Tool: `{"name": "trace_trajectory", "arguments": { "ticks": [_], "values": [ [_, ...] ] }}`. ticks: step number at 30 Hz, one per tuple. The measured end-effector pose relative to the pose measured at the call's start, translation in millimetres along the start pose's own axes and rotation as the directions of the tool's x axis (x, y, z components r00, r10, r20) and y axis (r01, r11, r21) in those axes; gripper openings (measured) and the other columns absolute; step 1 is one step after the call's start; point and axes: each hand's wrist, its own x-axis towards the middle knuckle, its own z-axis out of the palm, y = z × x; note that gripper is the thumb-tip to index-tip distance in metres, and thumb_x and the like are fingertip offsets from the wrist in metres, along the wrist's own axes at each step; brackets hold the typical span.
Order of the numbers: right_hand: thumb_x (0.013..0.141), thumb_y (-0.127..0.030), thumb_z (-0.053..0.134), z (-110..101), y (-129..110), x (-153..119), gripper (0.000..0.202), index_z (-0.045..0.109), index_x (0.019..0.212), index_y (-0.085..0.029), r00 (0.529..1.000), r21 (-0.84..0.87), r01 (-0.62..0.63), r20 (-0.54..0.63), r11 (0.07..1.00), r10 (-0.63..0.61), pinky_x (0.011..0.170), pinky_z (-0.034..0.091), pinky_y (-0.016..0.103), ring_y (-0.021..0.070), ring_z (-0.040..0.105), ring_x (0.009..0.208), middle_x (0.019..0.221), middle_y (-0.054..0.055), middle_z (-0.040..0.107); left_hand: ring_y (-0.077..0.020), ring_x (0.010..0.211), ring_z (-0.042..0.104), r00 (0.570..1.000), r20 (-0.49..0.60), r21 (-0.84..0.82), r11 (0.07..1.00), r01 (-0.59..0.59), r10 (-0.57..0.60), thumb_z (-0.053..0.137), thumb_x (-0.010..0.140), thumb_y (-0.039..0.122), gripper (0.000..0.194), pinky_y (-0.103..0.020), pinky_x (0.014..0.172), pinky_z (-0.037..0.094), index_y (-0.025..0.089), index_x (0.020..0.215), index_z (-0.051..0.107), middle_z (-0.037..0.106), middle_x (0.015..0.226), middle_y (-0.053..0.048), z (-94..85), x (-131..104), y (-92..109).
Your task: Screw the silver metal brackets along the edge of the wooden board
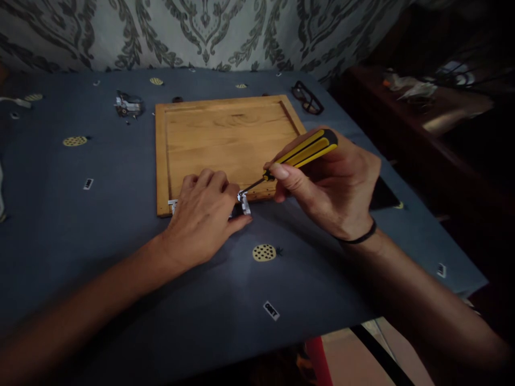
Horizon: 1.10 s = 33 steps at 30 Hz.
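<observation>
A framed wooden panel (pixel 225 134), like a small cabinet door, lies flat on the cloth-covered table. My left hand (pixel 205 214) rests over its near edge, fingers curled on the wood and thumb below, closed on a silvery metal fitting (pixel 245 206). Most of that fitting is hidden under the hand. In my right hand (pixel 333 187) is a yellow-and-black screwdriver (pixel 308 150), gripped at the handle between thumb and fingers. Its shaft slants down left, with the tip at the fitting beside my left index finger. Small dark holes dot the panel's edge to the right.
Behind the panel's left corner sits a piece of metal hardware (pixel 129 104) with small bits beside it. Dark-framed glasses (pixel 307 98) lie off the far right corner. A dark flat object (pixel 384 190) shows past my right wrist. The table's right edge (pixel 426 206) runs diagonally.
</observation>
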Motion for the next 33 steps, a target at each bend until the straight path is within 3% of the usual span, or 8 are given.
{"name": "trace_trajectory", "arguments": {
  "ticks": [9,11,16,18,25,33],
  "values": [
    [0.081,-0.045,0.078,-1,5,0,0.024,0.064,0.080,-0.025,1.000,0.034,-0.015,0.024,0.999,0.014,0.037,0.046,0.023,0.0083,0.060,0.045,0.073,-0.005,0.064,-0.0341,0.110,0.056,1.000,0.024,-0.020,1.000,0.009,-0.009,0.069,0.090,0.044,0.036,-0.048,0.090,0.045,0.015,0.110,0.068,0.064,0.110,-0.012,-1.3,1,0],
    [0.083,-0.044,0.076,1,5,-1,0.023,0.064,0.080,-0.025,1.000,0.046,-0.018,-0.021,0.999,0.019,0.038,0.047,0.022,0.0078,0.060,0.045,0.073,-0.005,0.065,-0.0340,0.110,0.056,0.999,0.033,-0.025,1.000,0.010,-0.010,0.069,0.090,0.044,0.036,-0.048,0.090,0.044,0.014,0.110,0.068,0.064,0.110,-0.012,-1.9,1,0],
    [0.086,-0.042,0.072,4,2,1,0.023,0.063,0.078,-0.023,0.966,0.115,-0.010,-0.257,0.993,0.040,0.034,0.044,0.022,0.0085,0.059,0.041,0.073,-0.003,0.070,-0.0329,0.110,0.055,0.999,0.030,-0.043,0.999,0.013,-0.012,0.071,0.087,0.045,0.037,-0.046,0.091,0.044,0.014,0.109,0.067,0.064,0.109,-0.011,-2.9,0,0],
    [0.085,-0.041,0.074,4,1,3,0.022,0.063,0.077,-0.023,0.956,0.138,0.017,-0.291,0.990,0.024,0.031,0.041,0.022,0.0087,0.058,0.039,0.070,-0.004,0.069,-0.0325,0.109,0.056,0.999,0.031,-0.049,0.999,0.018,-0.016,0.072,0.087,0.045,0.037,-0.046,0.092,0.044,0.015,0.108,0.067,0.064,0.108,-0.011,-3.5,0,0],
    [0.085,-0.041,0.074,2,6,2,0.020,0.063,0.078,-0.025,0.980,0.099,-0.022,-0.193,0.995,0.041,0.036,0.045,0.023,0.0081,0.059,0.043,0.072,-0.004,0.066,-0.0314,0.103,0.059,0.999,0.033,-0.046,0.998,0.032,-0.030,0.069,0.088,0.050,0.035,-0.043,0.085,0.047,0.017,0.098,0.069,0.067,0.100,-0.009,-16.4,4,-8],
    [0.086,-0.041,0.073,2,16,2,0.022,0.060,0.080,-0.025,0.988,0.120,0.011,-0.154,0.993,0.008,0.035,0.045,0.022,0.0091,0.059,0.041,0.065,-0.005,0.062,-0.0266,0.107,0.062,0.983,-0.058,-0.144,0.976,0.163,-0.173,0.053,0.096,0.038,0.027,-0.040,0.091,0.047,0.019,0.106,0.069,0.073,0.112,-0.007,-58.7,4,-44]
  ]
}}
